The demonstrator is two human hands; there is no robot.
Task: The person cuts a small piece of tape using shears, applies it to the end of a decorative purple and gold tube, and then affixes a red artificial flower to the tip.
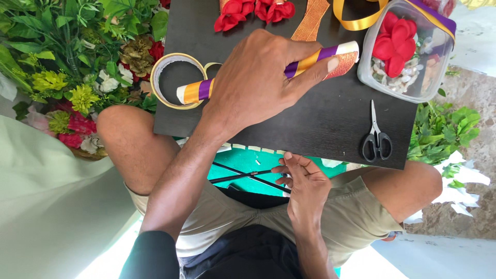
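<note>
— Pressing down on that wrapped tube, is it? Which hand?

— The left hand. It lies across the middle of the tube, fingers curled over it, thumb stretched along the side near the far end. The tube is striped gold, purple and white and lies slantwise on the dark board, which rests across the person's knees.

— And the other hand?

— The right hand is below the board's near edge, over the lap. Its fingertips are pinched together on the end of a thin black stick; a second black stick crosses under it.

— How crowded is the board?

— The tube's near end lies on a roll of tape at the left edge. A clear plastic tub of red cloth flowers and small shells sits at the far right corner, partly over the edge. Black-handled scissors lie shut near the right front corner. Red flowers, an orange glitter ribbon and a yellow ribbon line the far edge.

— Any open room?

— The bare stretch lies between the tube and the near edge, from the wrist across to the scissors. Small tape strips hang along that edge. Artificial greenery and flowers crowd the left side, more leaves the right.
</note>
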